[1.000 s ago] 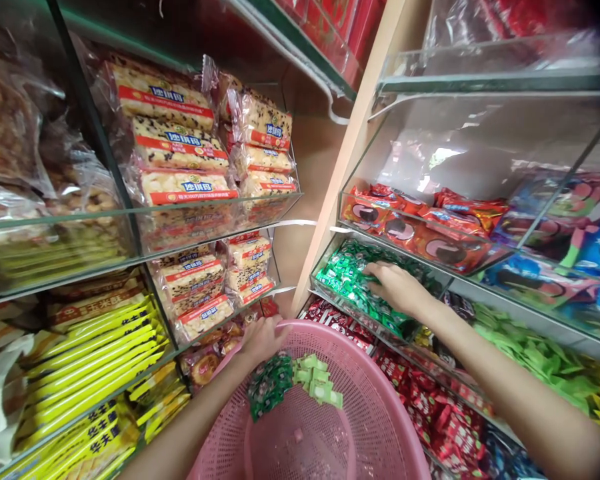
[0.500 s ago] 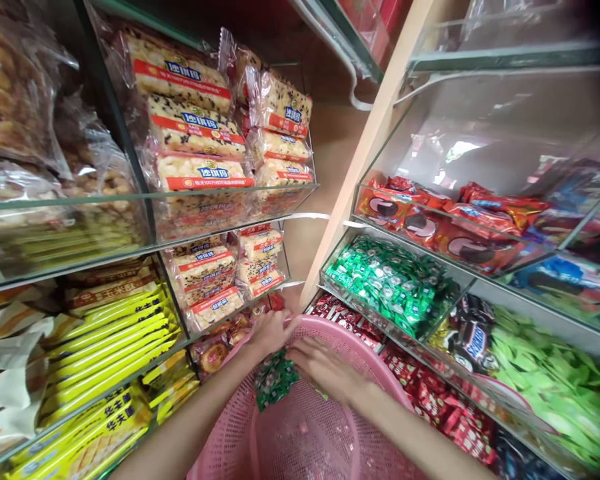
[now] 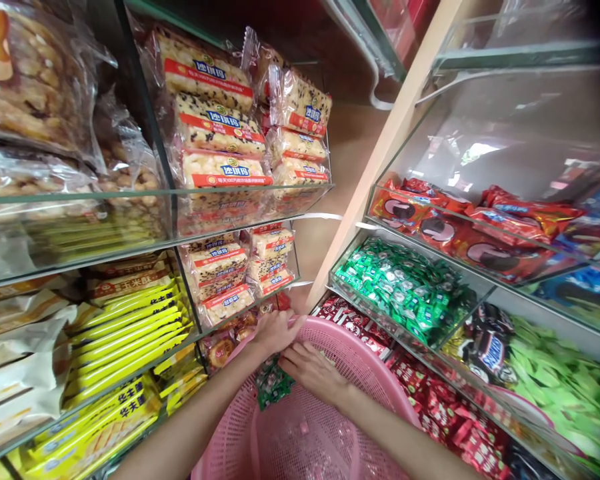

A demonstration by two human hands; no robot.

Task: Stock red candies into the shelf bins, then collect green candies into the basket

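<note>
A large pink mesh plastic basket point(image 3: 385, 387) is in front of me. My left hand point(image 3: 274, 335) is at its far rim, the fingers bent over the edge and the thumb pointing right. Just below it, inside the basket, lies a small heap of green-wrapped candies point(image 3: 274, 388), partly hidden by my hands. My right hand point(image 3: 313, 372) reaches in from the right, its fingers stretched out and slightly apart, the tips by the candies under my left hand. I see nothing held in it.
On the left, glass-fronted shelves hold sachima packs point(image 3: 225, 170) and yellow wafer packets point(image 3: 140, 320). To the right are bins of green candies point(image 3: 405, 283), Snickers bars point(image 3: 490, 347), light green packets point(image 3: 565, 387) and red packets point(image 3: 445, 407). A wooden post point(image 3: 365, 180) stands behind the basket.
My right hand has shifted slightly left and nearer my left hand, covering more of the green candies. The view has turned a little, so the shelves appear further right.
</note>
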